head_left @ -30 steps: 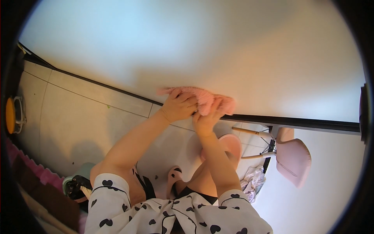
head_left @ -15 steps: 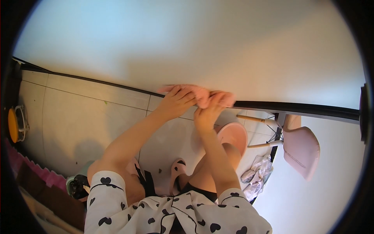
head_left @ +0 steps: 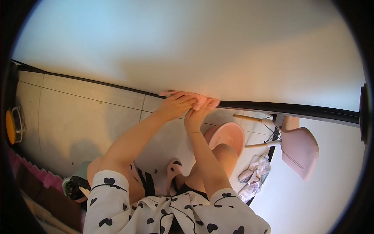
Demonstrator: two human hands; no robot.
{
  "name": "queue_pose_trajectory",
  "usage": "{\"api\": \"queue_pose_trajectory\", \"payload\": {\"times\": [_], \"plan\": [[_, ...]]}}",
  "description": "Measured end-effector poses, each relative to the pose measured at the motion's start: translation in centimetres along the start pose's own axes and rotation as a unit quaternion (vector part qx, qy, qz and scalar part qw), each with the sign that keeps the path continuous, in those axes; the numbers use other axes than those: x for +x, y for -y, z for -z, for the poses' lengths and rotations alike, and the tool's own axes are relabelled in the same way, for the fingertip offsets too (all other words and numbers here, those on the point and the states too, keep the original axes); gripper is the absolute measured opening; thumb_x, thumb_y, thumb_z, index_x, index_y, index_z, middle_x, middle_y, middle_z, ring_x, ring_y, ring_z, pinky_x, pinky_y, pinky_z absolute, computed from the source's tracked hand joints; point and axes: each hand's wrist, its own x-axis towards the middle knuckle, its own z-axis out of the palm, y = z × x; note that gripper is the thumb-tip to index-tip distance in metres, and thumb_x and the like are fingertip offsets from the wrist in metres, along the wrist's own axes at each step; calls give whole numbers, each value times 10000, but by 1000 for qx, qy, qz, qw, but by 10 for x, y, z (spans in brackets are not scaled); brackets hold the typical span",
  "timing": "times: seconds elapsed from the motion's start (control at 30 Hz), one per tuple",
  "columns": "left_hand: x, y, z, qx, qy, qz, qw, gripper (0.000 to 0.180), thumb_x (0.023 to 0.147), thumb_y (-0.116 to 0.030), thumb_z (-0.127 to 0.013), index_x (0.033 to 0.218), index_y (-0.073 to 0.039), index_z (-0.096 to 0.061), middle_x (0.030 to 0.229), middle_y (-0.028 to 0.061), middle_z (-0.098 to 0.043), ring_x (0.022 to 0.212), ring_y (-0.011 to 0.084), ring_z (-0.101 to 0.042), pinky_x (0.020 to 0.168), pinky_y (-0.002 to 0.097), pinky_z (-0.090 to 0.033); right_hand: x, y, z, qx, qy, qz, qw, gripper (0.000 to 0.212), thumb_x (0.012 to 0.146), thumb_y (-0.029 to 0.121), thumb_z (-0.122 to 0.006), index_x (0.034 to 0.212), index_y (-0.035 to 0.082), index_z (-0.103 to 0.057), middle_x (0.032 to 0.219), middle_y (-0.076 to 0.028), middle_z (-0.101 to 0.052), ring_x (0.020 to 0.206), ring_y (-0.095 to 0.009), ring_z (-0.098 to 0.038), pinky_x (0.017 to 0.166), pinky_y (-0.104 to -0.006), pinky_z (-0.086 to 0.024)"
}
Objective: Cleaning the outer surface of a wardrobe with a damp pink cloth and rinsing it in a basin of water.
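A pink cloth [head_left: 200,102] lies pressed against the lower edge of a large white panel [head_left: 218,50], along its dark trim [head_left: 288,108]. My left hand [head_left: 173,107] presses on the cloth's left half with its fingers bent over it. Close beside it, my right hand [head_left: 196,119] grips the right half, the cloth bunched between the two hands. Parts of the fingertips are hidden in its folds.
Below my right forearm stands a pink basin [head_left: 233,134] on the tiled floor [head_left: 89,117]. To the right are a pink chair [head_left: 300,148] with wooden legs and a crumpled pale cloth [head_left: 255,175]. A yellow round object [head_left: 11,125] sits at far left.
My right hand has moved left, closer to my left hand, and the cloth's right end has come along with it. The left hand has shifted slightly toward me.
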Motion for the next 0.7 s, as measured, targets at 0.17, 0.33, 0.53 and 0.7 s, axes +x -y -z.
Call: {"api": "queue_pose_trajectory", "payload": {"times": [0.17,0.33,0.53,0.7], "plan": [[-21,2,2,20,26,11,999,229,743,-104,-562,959,-126,-636,1052,-27,-575,1085,171,-488,980,343,-358,-27,1,-11,43,96,-69,992,600,893,-5,-395,1409,-102,-105,1478,-302,-23,1384,-435,-26,1109,-460,-95],[17,-15,31,8,9,-13,1000,251,747,-111,-559,985,-119,-638,1094,-12,-563,1124,181,-467,969,361,-368,40,42,41,162,-22,-22,986,625,903,38,-406,1422,-74,-77,1480,-274,-39,1379,-394,-78,1100,-449,-130],[104,-49,81,-74,-160,-35,984,324,772,-169,-567,1084,-98,-617,1202,12,-560,1209,203,-452,980,386,-390,119,72,119,1,-176,51,983,733,960,352,-381,1442,-28,20,1512,-203,44,1406,-282,41,1118,-412,-35],[100,-41,70,-51,-265,8,963,230,739,-170,-593,952,-119,-659,1119,12,-577,1107,199,-485,933,358,-420,147,80,113,125,-162,179,962,740,956,344,-365,1429,-58,38,1505,-236,39,1404,-313,85,1109,-443,30]]}}
